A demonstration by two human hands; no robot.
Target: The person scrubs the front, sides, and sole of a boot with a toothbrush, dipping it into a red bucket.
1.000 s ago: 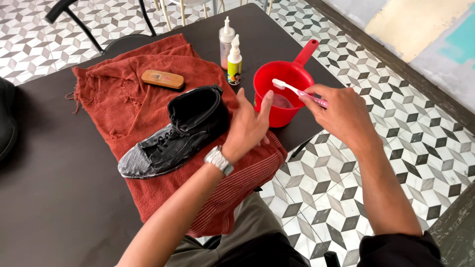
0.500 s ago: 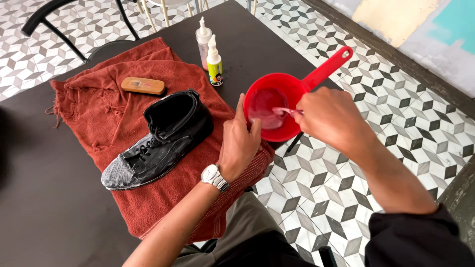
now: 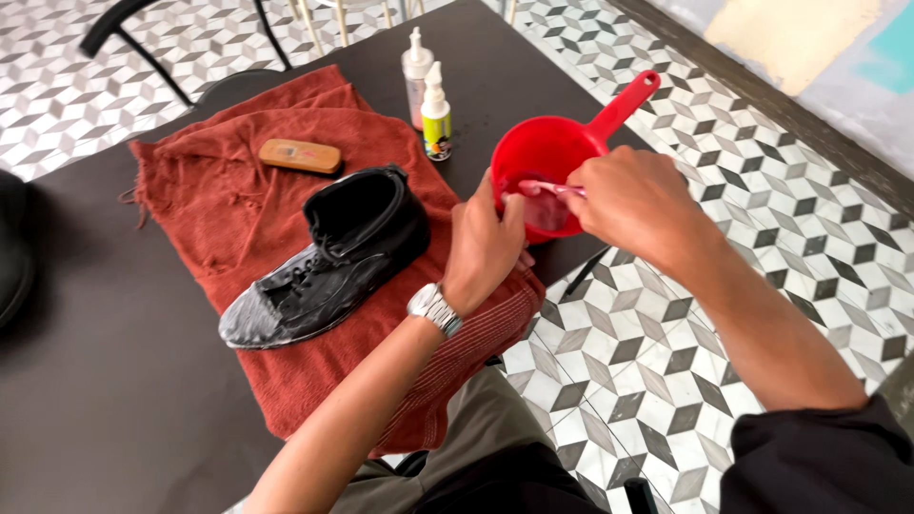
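Toothbrush: pink and white, head lowered into the red plastic dipper, which sits at the right edge of the dark counter. Right hand is closed around the brush handle, fingers curled over it. Left hand wraps the near wall of the dipper, thumb on the rim; a silver wristwatch on that wrist. Dipper's long handle points up and right, out over the floor.

Just left of the dipper: a black high-top shoe lying on a rust-red towel, toe toward lower left, toe cap wet and grey with suds, laces done up. A wooden brush lies on the towel behind the shoe. Two small squeeze bottles stand upright on bare counter beyond the towel, one clear, one with a yellow-green label.

Counter matte, dark brown. Floor tiled in a grey-white-black cube pattern. Black chair frame at upper left.
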